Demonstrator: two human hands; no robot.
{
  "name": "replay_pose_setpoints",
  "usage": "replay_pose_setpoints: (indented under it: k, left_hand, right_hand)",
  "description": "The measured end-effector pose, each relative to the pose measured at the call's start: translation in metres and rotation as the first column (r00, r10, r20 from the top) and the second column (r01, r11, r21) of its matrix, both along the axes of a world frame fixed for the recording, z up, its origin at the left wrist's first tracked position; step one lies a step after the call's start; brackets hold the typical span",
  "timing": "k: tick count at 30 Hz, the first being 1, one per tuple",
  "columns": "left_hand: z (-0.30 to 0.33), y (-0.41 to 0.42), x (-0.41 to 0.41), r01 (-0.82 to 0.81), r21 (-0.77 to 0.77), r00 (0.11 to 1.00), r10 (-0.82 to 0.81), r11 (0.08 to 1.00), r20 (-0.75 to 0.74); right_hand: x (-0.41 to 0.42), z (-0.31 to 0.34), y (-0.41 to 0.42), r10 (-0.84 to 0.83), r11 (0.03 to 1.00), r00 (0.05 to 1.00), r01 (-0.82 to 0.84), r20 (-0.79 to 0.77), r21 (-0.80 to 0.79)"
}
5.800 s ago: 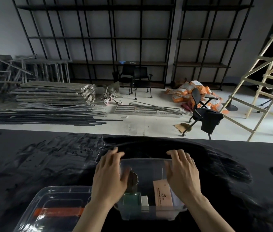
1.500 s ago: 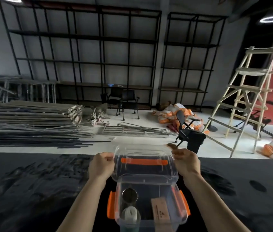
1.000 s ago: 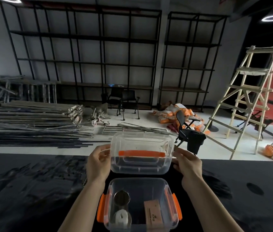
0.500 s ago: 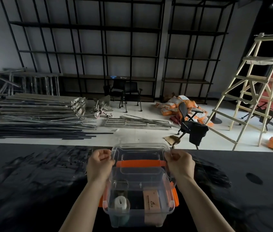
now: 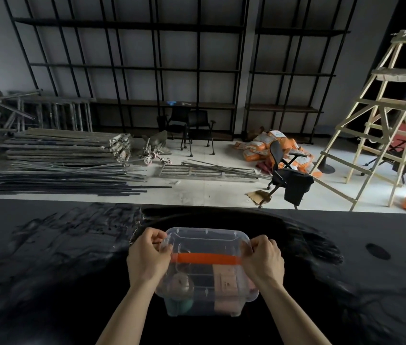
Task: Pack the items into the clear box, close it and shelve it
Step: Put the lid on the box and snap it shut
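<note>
Clear plastic box (image 5: 203,305): clear lid with orange handle (image 5: 205,247) seated, left hand (image 5: 147,257) and right hand (image 5: 265,260) pinching its ends. Risk: uneven press leaves one side unlatched, lid pops during shelving.

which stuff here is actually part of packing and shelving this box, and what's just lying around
Part of the job: clear box, its lid, left hand, right hand, black shelving.
Lying around: wooden ladder, office chair, orange sacks, metal bars.

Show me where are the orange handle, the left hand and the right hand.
orange handle (image 5: 206,259): head view, middle of the strip on the lid.
left hand (image 5: 147,257): head view, back of the hand.
right hand (image 5: 265,258): head view, back of the hand.
</note>
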State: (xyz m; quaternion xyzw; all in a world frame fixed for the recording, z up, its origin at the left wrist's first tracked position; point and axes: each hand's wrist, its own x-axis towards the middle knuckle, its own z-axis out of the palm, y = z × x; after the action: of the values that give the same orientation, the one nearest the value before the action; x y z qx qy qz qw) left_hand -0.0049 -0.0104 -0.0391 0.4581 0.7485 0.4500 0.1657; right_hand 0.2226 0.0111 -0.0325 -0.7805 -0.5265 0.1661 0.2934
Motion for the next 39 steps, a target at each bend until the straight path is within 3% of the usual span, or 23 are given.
replay_pose_setpoints:
  k: [7,15,22,27,32,35,39]
  left_hand:
    - [-0.017,-0.006,-0.002,-0.003,-0.013,0.995,0.004,1.0,0.096]
    - [-0.028,0.007,-0.001,-0.031,-0.072,0.998,0.034,0.997,0.045]
    - [-0.025,0.029,-0.002,-0.06,-0.321,0.968,0.134,0.945,0.212]
    - [-0.021,0.037,0.001,-0.086,-0.336,0.978,0.145,0.938,0.152]
    - [-0.024,0.034,0.005,-0.148,-0.133,0.986,0.135,0.98,-0.096]
    - [-0.02,0.032,0.009,-0.132,-0.026,0.98,0.127,0.991,-0.154]
    - [-0.017,0.032,0.009,-0.115,0.004,0.975,0.113,0.993,-0.192]
  right_hand:
    - [0.001,-0.008,-0.003,-0.012,0.997,0.998,0.007,-0.07,-0.071]
    - [0.002,-0.008,0.01,-0.041,0.979,0.974,-0.005,-0.221,-0.205]
    - [0.001,-0.006,0.028,-0.105,0.966,0.971,0.048,-0.217,-0.256]
    - [-0.008,-0.002,0.029,-0.098,0.987,0.989,0.083,-0.107,-0.138]
    - [-0.017,-0.004,0.028,0.002,1.0,0.992,-0.005,0.129,0.024]
    - [-0.016,-0.004,0.029,0.025,0.998,0.98,-0.034,0.198,0.043]
    - [-0.017,-0.006,0.031,0.045,0.997,0.966,-0.06,0.253,0.053]
